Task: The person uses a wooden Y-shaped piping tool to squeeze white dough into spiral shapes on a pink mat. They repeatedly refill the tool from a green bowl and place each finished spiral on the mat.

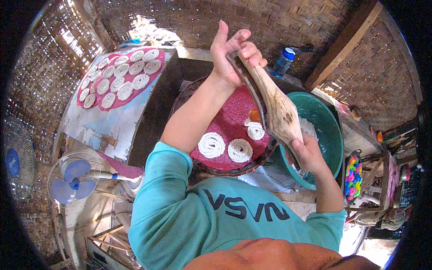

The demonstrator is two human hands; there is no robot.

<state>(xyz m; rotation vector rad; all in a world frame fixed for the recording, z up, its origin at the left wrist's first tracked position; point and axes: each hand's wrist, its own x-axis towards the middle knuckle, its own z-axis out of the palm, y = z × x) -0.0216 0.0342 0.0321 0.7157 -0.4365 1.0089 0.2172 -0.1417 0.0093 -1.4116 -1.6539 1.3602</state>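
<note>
A pale wooden press [283, 108] with two long arms slants across in front of me. Its upper end rests in my left hand [234, 56], whose fingers curl over the wood while the thumb points up. Around the lower right end closes my right hand [308, 153], thumb on top. Beneath the press, partly hidden, shows an orange-brown part [255, 115] directly above a small white noodle coil [255, 131]. Two larger coils, one [211, 145] on the left and another [240, 150] nearer the middle, lie on the round dark-pink mat [225, 121].
A green basin [330, 130] with white stuff inside stands at the right. Behind it is a blue-capped bottle [283, 62]. At the left, several white coils lie on pink mats [128, 98] on a worn table [90, 128]. A fan [74, 182] stands below that table.
</note>
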